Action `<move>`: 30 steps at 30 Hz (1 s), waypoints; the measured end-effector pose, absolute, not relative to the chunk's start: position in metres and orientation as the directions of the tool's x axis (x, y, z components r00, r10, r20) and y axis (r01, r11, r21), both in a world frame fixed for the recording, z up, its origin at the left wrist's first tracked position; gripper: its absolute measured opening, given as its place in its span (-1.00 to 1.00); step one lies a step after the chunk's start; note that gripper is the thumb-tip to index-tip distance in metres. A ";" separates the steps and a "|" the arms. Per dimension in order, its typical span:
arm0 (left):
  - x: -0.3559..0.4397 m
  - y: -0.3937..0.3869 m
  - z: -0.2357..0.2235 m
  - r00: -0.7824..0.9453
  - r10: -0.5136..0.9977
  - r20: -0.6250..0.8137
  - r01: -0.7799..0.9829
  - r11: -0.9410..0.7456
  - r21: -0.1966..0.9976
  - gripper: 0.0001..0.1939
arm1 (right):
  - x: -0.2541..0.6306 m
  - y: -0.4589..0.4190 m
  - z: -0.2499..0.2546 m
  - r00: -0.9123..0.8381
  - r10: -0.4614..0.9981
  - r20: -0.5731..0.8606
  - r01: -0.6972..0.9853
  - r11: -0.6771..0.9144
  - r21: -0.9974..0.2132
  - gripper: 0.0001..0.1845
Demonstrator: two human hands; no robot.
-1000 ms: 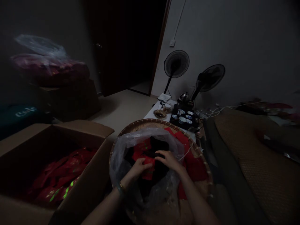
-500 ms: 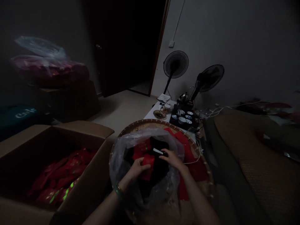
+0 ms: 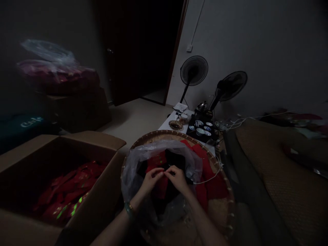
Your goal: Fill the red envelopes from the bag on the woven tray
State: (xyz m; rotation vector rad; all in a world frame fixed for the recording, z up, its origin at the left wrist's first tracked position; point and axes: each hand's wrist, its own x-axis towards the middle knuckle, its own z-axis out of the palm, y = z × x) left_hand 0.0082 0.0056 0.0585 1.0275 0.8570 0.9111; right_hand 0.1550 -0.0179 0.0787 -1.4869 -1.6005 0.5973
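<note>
My left hand (image 3: 151, 180) is closed in a pinch at the upper edge of a red cloth-like piece (image 3: 161, 190), which hangs below its fingers. Fingertip to fingertip with it, my right hand (image 3: 177, 177) is also pinched; what it grips is too dark and small to make out. Both are over a clear plastic bag (image 3: 132, 171) with its mouth spread open, showing black material (image 3: 175, 160) and more red pieces (image 3: 156, 159). The bag lies in a round woven bamboo tray (image 3: 217, 216). Flat red pieces (image 3: 216, 184) lie at the tray's right side.
An open cardboard box (image 3: 96, 191) with shiny red pieces (image 3: 74, 188) stands at left. Behind the tray, a low table (image 3: 165, 125) holds small cups (image 3: 200, 131). Two fans (image 3: 194, 70) are near the wall. A white cord (image 3: 210, 180) crosses the tray's right side.
My right hand has moved left and now meets my left hand. The white strip at its fingers has gone from sight. My left hand's fingers have risen slightly with the red piece.
</note>
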 end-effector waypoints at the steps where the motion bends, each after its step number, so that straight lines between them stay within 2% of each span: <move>1: 0.007 0.007 0.061 0.341 0.929 -0.147 -0.184 0.219 0.958 -0.72 | 0.153 -0.019 0.079 0.060 0.967 0.247 0.547 0.175 -0.818 -0.75; 4: 0.005 0.007 0.062 0.276 0.948 -0.159 -0.141 0.204 0.969 -0.72 | 0.153 -0.019 0.078 0.055 0.984 0.171 0.478 0.125 -0.869 -0.71; 8: 0.006 0.006 0.057 0.235 0.949 -0.209 -0.246 0.266 0.932 -0.63 | 0.153 -0.022 0.069 0.072 0.997 0.025 0.286 0.003 -0.958 -0.56; 11: 0.004 0.006 0.055 0.238 0.947 -0.217 -0.332 0.289 0.898 -0.59 | 0.145 -0.031 0.053 0.050 0.998 -0.035 0.137 -0.041 -0.990 -0.54; 13: 0.001 0.008 0.056 0.255 0.940 -0.227 -0.357 0.310 0.881 -0.55 | 0.138 -0.037 0.040 0.039 0.998 -0.042 0.109 -0.046 -0.993 -0.43; 15: -0.003 0.012 0.057 0.265 0.935 -0.237 -0.359 0.324 0.875 -0.50 | 0.133 -0.042 0.030 0.057 0.994 -0.095 0.107 -0.101 -0.989 -0.46; 17: -0.007 0.018 0.058 0.214 0.955 -0.206 -0.320 0.268 0.908 -0.50 | 0.131 -0.045 0.024 0.049 0.987 -0.155 0.102 -0.159 -0.982 -0.51; 19: -0.011 0.023 0.057 0.146 0.981 -0.127 -0.199 0.155 0.968 -0.58 | 0.130 -0.047 0.023 -0.001 0.983 -0.186 0.093 -0.185 -0.978 -0.50; 22: -0.015 0.025 0.055 0.159 0.985 -0.061 0.028 0.057 0.998 -0.74 | 0.128 -0.050 0.025 -0.058 0.976 -0.208 0.029 -0.207 -0.978 -0.44; 24: -0.015 0.024 0.053 0.164 0.986 -0.042 0.100 0.025 0.995 -0.73 | 0.126 -0.052 0.025 -0.074 0.970 -0.230 -0.039 -0.234 -0.972 -0.41; 27: -0.016 0.023 0.050 0.141 0.990 -0.024 0.121 0.007 0.993 -0.68 | 0.127 -0.057 0.022 -0.097 0.959 -0.265 -0.085 -0.274 -0.958 -0.46; 30: -0.019 0.026 0.045 0.103 0.991 -0.082 0.017 0.080 0.997 -0.57 | 0.137 -0.058 0.024 -0.044 0.959 -0.279 -0.080 -0.281 -0.956 -0.52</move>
